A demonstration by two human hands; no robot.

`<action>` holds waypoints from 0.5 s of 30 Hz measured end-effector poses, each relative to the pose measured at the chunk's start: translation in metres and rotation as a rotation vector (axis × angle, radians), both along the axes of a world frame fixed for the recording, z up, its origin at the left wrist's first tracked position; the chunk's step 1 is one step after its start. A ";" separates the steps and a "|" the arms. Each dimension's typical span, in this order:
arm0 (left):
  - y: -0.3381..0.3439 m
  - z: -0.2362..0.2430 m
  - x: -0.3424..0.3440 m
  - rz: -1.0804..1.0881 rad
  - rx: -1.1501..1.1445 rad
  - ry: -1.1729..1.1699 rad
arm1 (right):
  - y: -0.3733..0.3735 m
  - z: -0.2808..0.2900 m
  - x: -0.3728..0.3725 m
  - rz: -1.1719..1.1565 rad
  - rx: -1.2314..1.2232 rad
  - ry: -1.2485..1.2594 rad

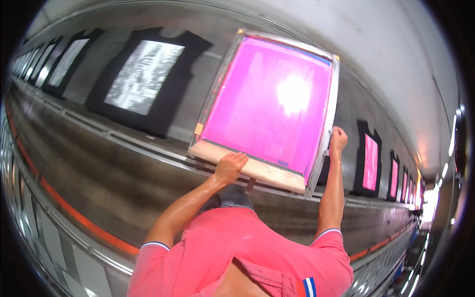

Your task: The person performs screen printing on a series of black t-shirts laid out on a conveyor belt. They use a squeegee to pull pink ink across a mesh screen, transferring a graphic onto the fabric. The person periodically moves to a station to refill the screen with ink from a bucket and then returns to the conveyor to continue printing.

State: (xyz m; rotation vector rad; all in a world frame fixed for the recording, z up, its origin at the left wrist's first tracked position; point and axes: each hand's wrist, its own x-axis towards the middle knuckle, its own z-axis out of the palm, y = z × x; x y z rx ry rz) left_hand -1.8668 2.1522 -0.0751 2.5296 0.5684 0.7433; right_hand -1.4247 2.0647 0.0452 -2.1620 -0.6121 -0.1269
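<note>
A screen printing frame with pink ink spread over its mesh lies on the long table in front of me. Along its near end rests a wooden squeegee. My left hand is closed over the squeegee's left half, fingers curled across the wood. My right hand is closed at the frame's right side, low along the metal rail; its exact hold is partly hidden. Part of a black shirt shows beside the frame's lower right corner; whatever else is beneath the frame is hidden.
To the left, a black shirt with a white-grey print lies flat, with several more beyond. On the right, a black shirt with a pink print heads another row. A metal rail edges the table. An orange strip runs behind me.
</note>
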 end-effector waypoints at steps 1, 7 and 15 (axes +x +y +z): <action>0.019 -0.002 -0.017 -0.032 -0.039 0.008 | 0.006 -0.014 -0.002 0.014 -0.011 -0.027; 0.149 0.024 -0.166 0.067 -0.167 0.312 | 0.169 -0.050 -0.154 0.181 0.152 0.269; 0.308 0.005 -0.346 0.222 -0.214 0.587 | 0.338 -0.171 -0.344 0.193 0.259 0.463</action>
